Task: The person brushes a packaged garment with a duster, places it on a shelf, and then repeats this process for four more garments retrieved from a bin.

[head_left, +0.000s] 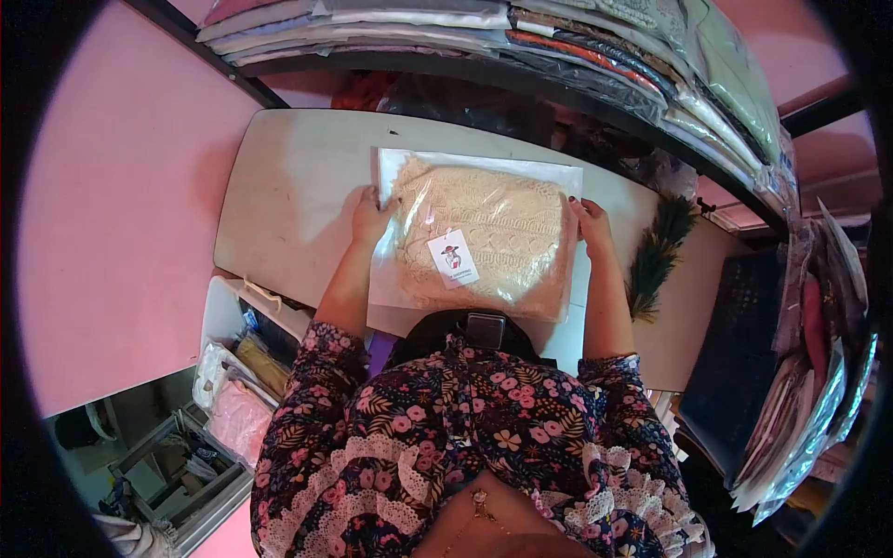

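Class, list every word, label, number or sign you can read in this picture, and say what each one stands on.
No text can be read here.
White tag on the bagged cream lace garment: a small red figure with a line of print beneath, too small to read.
Packaged fabrics on the shelf: no legible labels.

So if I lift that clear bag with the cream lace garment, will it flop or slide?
The clear bag probably flops: soft folded lace fills it, no stiffener shows. Its glossy plastic may slip, so keeping the left hand and right hand on both edges likely helps.
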A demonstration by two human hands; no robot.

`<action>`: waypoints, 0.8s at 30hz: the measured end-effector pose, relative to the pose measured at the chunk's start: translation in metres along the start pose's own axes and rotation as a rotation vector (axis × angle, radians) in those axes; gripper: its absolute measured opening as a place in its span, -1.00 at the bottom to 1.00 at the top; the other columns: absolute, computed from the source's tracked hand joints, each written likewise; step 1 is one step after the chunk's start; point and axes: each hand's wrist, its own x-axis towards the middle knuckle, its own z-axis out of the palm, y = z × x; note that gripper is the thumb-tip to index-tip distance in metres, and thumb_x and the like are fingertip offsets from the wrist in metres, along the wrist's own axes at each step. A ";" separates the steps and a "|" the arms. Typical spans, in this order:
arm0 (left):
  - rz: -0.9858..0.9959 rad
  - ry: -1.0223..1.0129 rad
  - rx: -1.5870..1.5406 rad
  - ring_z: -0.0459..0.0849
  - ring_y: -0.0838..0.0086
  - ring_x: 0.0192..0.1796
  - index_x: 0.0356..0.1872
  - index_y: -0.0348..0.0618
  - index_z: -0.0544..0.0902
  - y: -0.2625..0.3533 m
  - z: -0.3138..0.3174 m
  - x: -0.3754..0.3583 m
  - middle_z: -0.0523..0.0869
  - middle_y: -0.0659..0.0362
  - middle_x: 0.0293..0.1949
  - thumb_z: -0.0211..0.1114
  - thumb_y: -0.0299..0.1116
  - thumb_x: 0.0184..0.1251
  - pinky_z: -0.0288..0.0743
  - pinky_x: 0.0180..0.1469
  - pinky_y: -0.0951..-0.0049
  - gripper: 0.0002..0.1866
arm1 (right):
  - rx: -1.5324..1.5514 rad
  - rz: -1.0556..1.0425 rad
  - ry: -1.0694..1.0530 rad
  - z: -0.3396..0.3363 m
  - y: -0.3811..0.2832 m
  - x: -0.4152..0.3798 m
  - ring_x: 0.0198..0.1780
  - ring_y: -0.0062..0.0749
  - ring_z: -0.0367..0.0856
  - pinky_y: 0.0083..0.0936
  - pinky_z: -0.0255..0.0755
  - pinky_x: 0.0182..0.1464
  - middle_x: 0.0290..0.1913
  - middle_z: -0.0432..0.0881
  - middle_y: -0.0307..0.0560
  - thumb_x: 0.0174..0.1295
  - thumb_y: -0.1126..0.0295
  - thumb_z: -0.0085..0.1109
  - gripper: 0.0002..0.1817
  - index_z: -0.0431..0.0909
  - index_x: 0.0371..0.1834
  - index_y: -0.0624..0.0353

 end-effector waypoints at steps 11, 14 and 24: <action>-0.049 -0.124 -0.544 0.54 0.64 -0.32 -0.29 -0.30 0.67 0.169 -0.086 0.013 0.65 0.23 -0.36 0.34 -0.44 0.17 0.41 -0.27 0.56 -0.86 | 0.531 -0.163 -0.043 -0.034 -0.022 0.014 -0.34 -0.65 0.53 -0.67 0.38 -0.25 -0.38 0.60 -0.33 0.20 0.50 0.12 -0.94 0.53 -0.42 0.10; 0.527 -0.121 -0.461 0.51 0.59 -0.28 -0.36 -0.24 0.69 0.215 -0.123 0.011 0.60 0.24 -0.37 0.31 -0.56 0.08 0.37 -0.22 0.55 -0.91 | 0.527 -0.414 0.009 -0.055 -0.059 -0.005 -0.23 -0.64 0.51 -0.63 0.38 -0.09 -0.24 0.60 -0.27 0.24 0.51 0.08 -0.93 0.55 -0.26 0.19; 0.672 -0.272 0.231 0.52 0.22 0.04 -0.32 -0.05 0.72 0.024 -0.090 -0.027 0.63 0.14 -0.20 0.22 -0.72 -0.14 0.36 0.12 0.27 -0.65 | -0.625 -0.436 0.695 -0.109 0.049 -0.092 0.06 -0.03 0.49 -0.26 0.35 0.10 0.00 0.52 0.17 0.07 0.50 0.24 -0.54 0.44 0.10 0.21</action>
